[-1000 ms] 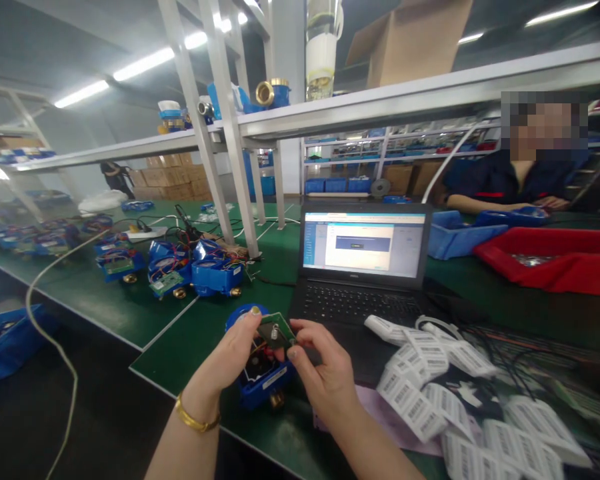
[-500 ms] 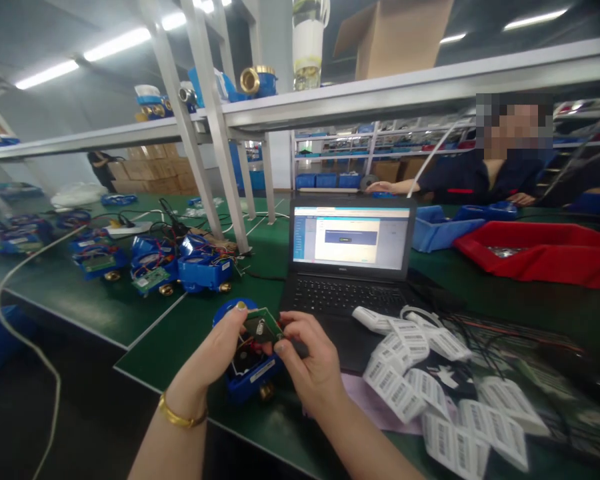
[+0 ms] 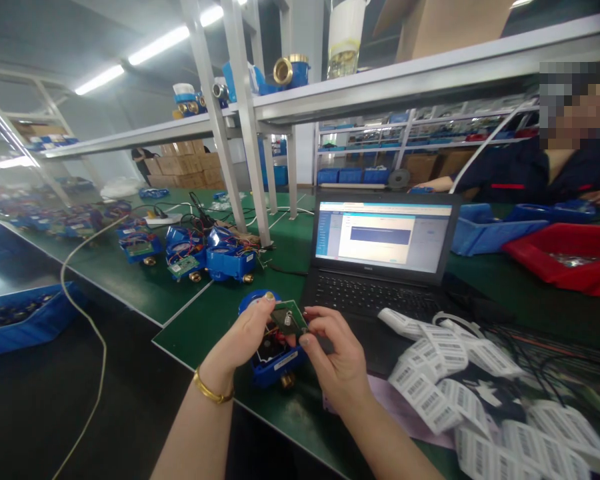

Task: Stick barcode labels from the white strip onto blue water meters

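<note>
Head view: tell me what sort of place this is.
Most likely an electronics assembly line for meters. Opened blue meter units with exposed wiring sit along the green workbench, a strip of barcode labels lies by the laptop, and parts bins stand beyond.

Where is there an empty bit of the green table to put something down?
Bare green shows between the blue meter in the hands and the row of blue meters, left of the laptop. Right of the hands, barcode labels and wires crowd it.

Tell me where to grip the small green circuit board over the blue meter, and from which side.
Probably by its bare outer edges, pinching from left and right as the left hand and right hand do. The green circuit board sits tilted above the blue meter, with a part on its face and wires beneath.
</note>
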Demonstrator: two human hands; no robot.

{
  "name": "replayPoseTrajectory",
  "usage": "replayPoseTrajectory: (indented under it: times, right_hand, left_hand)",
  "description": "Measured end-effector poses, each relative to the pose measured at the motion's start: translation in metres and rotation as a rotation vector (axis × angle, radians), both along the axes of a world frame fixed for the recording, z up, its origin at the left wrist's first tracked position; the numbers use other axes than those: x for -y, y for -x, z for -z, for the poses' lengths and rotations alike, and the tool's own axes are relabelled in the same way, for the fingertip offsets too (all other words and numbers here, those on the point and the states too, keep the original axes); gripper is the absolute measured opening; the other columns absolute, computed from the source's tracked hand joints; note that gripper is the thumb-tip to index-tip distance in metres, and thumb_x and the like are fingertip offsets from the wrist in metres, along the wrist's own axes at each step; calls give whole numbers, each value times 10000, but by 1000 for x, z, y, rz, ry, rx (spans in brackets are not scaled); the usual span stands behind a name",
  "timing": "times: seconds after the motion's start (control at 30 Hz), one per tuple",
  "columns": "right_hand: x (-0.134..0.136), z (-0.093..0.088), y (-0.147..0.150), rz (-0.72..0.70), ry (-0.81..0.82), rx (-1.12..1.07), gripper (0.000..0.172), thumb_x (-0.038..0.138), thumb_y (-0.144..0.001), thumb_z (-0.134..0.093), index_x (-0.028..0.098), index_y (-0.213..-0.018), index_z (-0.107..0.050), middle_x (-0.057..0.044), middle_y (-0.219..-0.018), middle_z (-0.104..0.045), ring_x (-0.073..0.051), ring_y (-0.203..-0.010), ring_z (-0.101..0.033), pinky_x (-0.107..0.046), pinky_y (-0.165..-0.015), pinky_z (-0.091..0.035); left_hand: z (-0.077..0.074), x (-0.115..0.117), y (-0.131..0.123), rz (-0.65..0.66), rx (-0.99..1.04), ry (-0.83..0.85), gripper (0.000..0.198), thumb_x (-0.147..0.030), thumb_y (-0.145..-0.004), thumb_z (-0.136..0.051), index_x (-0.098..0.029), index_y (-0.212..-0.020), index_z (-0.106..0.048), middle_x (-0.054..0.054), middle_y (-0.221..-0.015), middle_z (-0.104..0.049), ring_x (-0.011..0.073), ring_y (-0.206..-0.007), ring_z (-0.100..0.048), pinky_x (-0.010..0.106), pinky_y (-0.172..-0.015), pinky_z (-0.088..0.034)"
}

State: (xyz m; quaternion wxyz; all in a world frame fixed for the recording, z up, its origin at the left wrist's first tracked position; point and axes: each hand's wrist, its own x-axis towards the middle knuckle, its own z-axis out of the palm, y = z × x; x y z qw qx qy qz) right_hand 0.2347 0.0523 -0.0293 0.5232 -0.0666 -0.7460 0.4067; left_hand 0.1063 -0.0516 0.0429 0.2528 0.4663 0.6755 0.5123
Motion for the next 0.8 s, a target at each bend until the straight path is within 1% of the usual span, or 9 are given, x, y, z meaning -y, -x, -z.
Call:
replayPoseTrajectory:
  times: [0.1, 0.2, 0.33, 0.43, 0.57, 0.7, 0.8]
  right_hand:
    - [0, -1, 0, -1, 2, 1, 183, 312, -943, -536, 198, -801, -561, -82, -1031, -574, -206, -1004, -564, -298, -814, -458]
    - [0, -2, -1, 5, 5, 8, 182, 307, -934, -540, 198, -791, -566, -82, -1021, -580, -212, -999, -568, -307, -824, -461]
    - [0, -2, -1, 8, 9, 17, 193, 322, -936, -535, 197, -792, -567, -84, -1019, -582, -215, -992, -572, -311, -815, -468]
    - [1, -3, -1, 7, 6, 10, 204, 327, -938, -533, 196, -784, -567, -84, -1010, -580, -214, -989, -571, -309, -810, -471]
    - [1, -3, -1, 5, 5, 29, 205, 334, -943, -522, 198, -795, -563, -91, -1029, -577, -217, -1001, -566, -322, -823, -470]
    - [1, -3, -1, 7, 6, 20, 211, 331, -943, -527, 198, -783, -562, -90, -1015, -581, -217, -991, -571, -319, -811, -475]
    - [1, -3, -1, 11, 5, 22, 209, 330, -939, -529, 197, -783, -567, -89, -1012, -585, -218, -976, -579, -318, -801, -479]
  left_hand:
    - [-1, 0, -1, -35, -38, 6, 626, -621, -920, -306, -151, -724, -670, 14, -685, -658, 152, -653, -549, 243, -746, -472]
    - [-1, 1, -1, -65, -48, 6, 622, -638, -908, -322, -149, -718, -655, 16, -665, -648, 155, -642, -547, 247, -722, -476]
    - [1, 1, 0, -63, -40, 25, 634, -641, -909, -313, -136, -755, -663, 34, -703, -668, 170, -673, -576, 262, -719, -480]
    - [1, 1, 0, -52, -35, 24, 627, -630, -915, -315, -131, -793, -673, 36, -737, -682, 171, -708, -589, 258, -746, -479]
    - [-2, 1, -2, -32, -40, 22, 626, -606, -928, -292, -139, -782, -682, 32, -756, -686, 170, -734, -592, 257, -789, -473]
    - [-3, 1, -3, -77, -57, 46, 611, -587, -926, -298, -144, -735, -672, 32, -702, -666, 177, -683, -580, 273, -763, -482]
    - [-3, 1, -4, -84, -47, 50, 604, -586, -922, -303, -139, -751, -671, 40, -716, -675, 185, -698, -594, 276, -755, -485]
